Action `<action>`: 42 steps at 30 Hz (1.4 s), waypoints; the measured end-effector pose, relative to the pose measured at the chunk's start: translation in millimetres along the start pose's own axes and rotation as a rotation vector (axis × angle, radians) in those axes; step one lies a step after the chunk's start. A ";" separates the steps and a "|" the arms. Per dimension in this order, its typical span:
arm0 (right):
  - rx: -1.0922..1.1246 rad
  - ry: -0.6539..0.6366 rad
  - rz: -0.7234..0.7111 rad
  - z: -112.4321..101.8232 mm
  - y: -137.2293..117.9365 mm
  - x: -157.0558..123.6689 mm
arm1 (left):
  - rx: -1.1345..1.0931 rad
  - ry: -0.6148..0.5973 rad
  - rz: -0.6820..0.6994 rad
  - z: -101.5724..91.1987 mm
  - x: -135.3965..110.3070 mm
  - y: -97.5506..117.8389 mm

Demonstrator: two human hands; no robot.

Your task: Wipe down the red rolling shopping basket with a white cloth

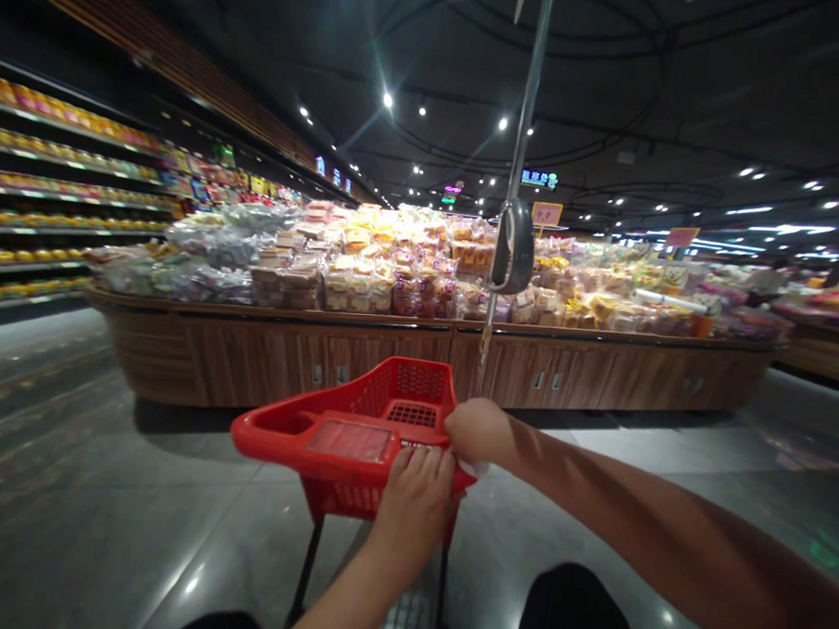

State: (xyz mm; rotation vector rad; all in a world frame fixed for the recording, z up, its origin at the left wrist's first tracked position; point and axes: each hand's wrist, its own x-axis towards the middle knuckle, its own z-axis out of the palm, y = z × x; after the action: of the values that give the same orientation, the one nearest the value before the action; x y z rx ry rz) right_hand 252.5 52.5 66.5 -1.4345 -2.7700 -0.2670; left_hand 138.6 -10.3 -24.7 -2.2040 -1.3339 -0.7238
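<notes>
Item: red shopping cart [388, 397], plastic mesh basket on a dark frame, standing on the glossy grey floor [106, 486] directly before the person, short of the display. Left hand [415, 500]: grip closed, fingers curled over the cart's near handle bar at its middle. Right hand [480, 430]: grip closed into a fist on the right end of the same bar, a scrap of something white showing beneath it; what it is cannot be told. Beyond the cart: long wood-panelled counter [285, 355], piled with packaged baked goods [394, 267] in clear wrap. Left wall: lit shelves [42, 196] of yellow and orange packs. Overhead: metal pole [525, 134] descending in front of the view, carrying a dark ring-shaped fitting [512, 246]. Yellow price sign [547, 213] above the display.
</notes>
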 end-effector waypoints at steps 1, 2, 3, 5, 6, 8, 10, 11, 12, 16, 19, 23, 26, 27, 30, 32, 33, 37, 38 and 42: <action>-0.027 -0.053 -0.023 -3.4 -2.5 3.8 | -0.001 -0.004 0.000 0.3 -0.1 0.1; -0.052 -0.116 -0.056 -7.1 -4.3 6.7 | -0.001 -0.010 -0.002 0.2 -0.4 0.0; -0.073 -0.179 -0.090 -10.6 -5.7 8.6 | -0.002 -0.015 -0.005 -0.2 -0.9 -0.2; -0.095 -0.255 -0.133 -14.9 -7.5 10.5 | -0.007 -0.018 -0.008 -1.4 -2.1 -1.1; -0.106 -0.269 -0.139 -15.2 -8.4 10.7 | -0.013 -0.018 -0.009 -2.1 -2.7 -1.6; -0.128 -0.252 -0.122 -12.2 -9.9 10.1 | -0.029 -0.024 -0.012 -3.7 -3.6 -2.7; -0.130 -0.205 -0.100 -7.4 -10.3 8.1 | -0.045 -0.024 -0.016 -5.3 -4.0 -4.1; -0.117 -0.182 -0.096 -5.3 -9.5 6.2 | -0.052 -0.018 -0.017 -6.1 -4.2 -5.2; -0.099 -0.165 -0.098 -3.8 -7.8 3.5 | -0.058 -0.013 -0.015 -6.9 -4.4 -6.6; 0.066 -0.102 -0.158 3.2 10.2 -21.0 | -0.098 -0.007 0.011 -11.0 -7.8 -15.5; 0.492 0.045 -0.160 24.9 30.0 -50.8 | -0.138 0.000 0.020 -15.5 -12.2 -22.8; 1.080 0.569 0.134 72.8 38.5 -80.4 | -0.175 0.007 0.026 -21.4 -17.8 -28.1; 1.105 0.874 0.364 101.8 16.0 -85.4 | -0.172 0.032 0.052 -24.1 -20.8 -29.9; 1.079 0.925 0.389 109.3 4.0 -84.3 | -0.172 0.046 0.063 -24.6 -21.9 -30.6; 0.974 0.985 0.252 131.2 -31.0 -73.8 | -0.181 0.085 0.087 -25.4 -25.3 -33.8; 0.952 1.050 0.188 146.4 -44.2 -62.6 | -0.181 0.109 0.101 -25.2 -27.4 -36.8; 0.956 1.084 0.183 153.6 -46.9 -56.7 | -0.178 0.120 0.111 -25.0 -28.2 -38.5; 1.015 1.113 0.255 170.9 -50.0 -43.2 | -0.155 0.152 0.159 -23.6 -29.8 -45.0; 1.035 1.101 0.278 172.2 -53.4 -44.2 | -0.148 0.153 0.164 -23.3 -30.0 -46.6; 1.124 1.026 0.337 172.4 -75.9 -57.3 | -0.110 0.151 0.185 -22.3 -31.3 -53.0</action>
State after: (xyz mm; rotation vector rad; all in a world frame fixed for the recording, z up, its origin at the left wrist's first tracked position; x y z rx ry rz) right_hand 235.9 -9.9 -119.5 -0.9470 -1.3601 0.3997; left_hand 74.3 -22.4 -22.0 -2.2706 -1.0238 -0.8911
